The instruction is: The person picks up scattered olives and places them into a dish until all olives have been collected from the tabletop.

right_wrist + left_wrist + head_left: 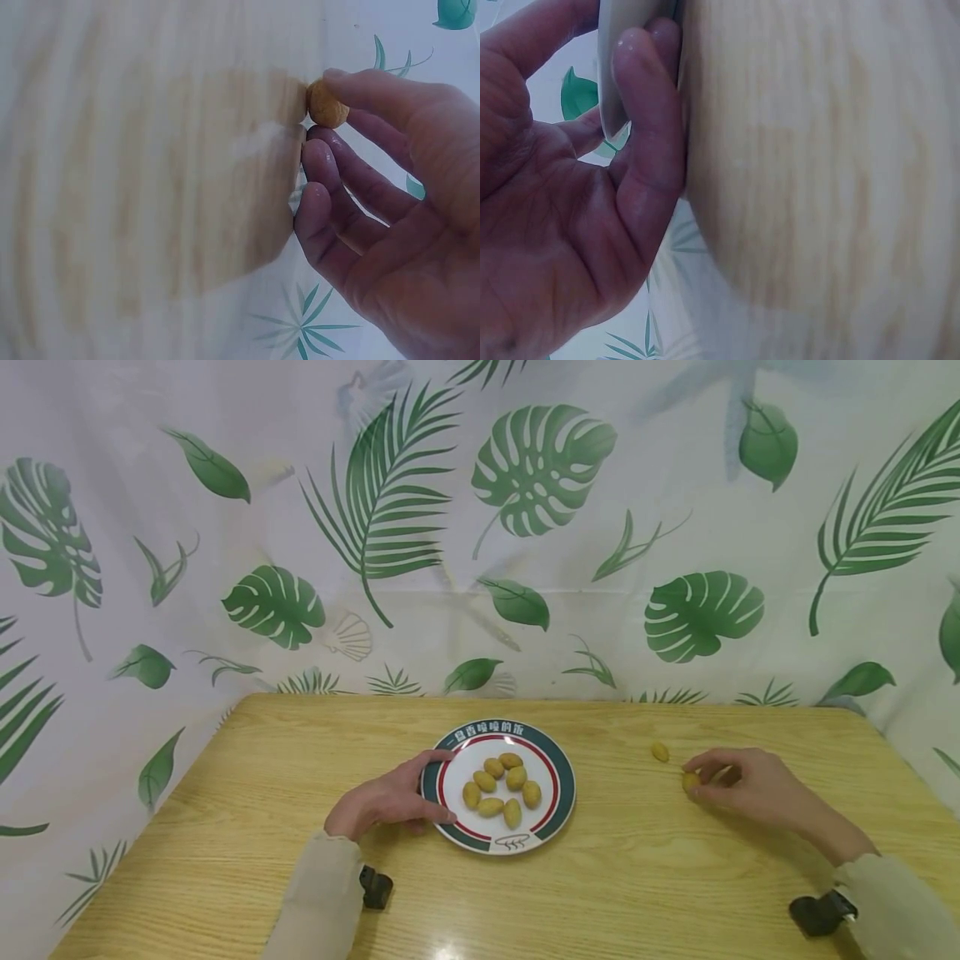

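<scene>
My left hand (390, 795) grips the left rim of a round plate (566, 787), white with a dark green border and a red ring. In the left wrist view the plate's edge (613, 82) passes between the fingers, some of them curled below it at the table. Several small yellow oval fruits (491, 807), like kumquats, lie on the plate. Over at the right, my right hand (757, 787) pinches one more such fruit (328, 106) between thumb and fingertips, low at the tabletop. Its other fingers curl loosely against the table.
A single loose fruit (659, 752) lies just beyond the right fingertips, to their left. The wooden table (637, 885) reaches back to a white curtain (442, 610) printed with green leaves, which also hangs along both sides.
</scene>
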Tool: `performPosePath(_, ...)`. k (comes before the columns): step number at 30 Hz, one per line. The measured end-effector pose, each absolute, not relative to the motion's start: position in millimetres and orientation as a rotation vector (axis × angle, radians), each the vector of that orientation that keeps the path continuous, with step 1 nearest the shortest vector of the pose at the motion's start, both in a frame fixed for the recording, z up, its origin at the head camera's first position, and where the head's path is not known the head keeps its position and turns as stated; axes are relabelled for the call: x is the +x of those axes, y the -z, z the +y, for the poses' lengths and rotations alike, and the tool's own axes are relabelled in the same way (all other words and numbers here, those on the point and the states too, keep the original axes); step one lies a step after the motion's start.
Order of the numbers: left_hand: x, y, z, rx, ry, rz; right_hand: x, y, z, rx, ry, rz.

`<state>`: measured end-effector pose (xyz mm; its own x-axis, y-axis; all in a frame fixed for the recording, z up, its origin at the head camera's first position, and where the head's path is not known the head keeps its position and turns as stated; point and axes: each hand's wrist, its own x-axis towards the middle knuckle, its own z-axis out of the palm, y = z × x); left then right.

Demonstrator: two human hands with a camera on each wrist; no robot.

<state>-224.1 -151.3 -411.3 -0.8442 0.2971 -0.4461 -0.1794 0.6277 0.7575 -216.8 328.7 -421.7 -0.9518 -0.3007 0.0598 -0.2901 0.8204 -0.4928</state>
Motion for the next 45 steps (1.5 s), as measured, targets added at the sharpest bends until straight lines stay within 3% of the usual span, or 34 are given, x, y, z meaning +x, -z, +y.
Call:
performPosePath(27, -223.0, 410.1, -150.3, 0.09, -1.156, 2.319, -210.2, 406.7, 314.7, -0.497, 0.997, 2.997)
performPosePath(45, -224.5, 409.8, -150.9, 0.105, -1.158, 2.308, -212.3, 400.4, 283.1, -0.653, 1.111, 3.044)
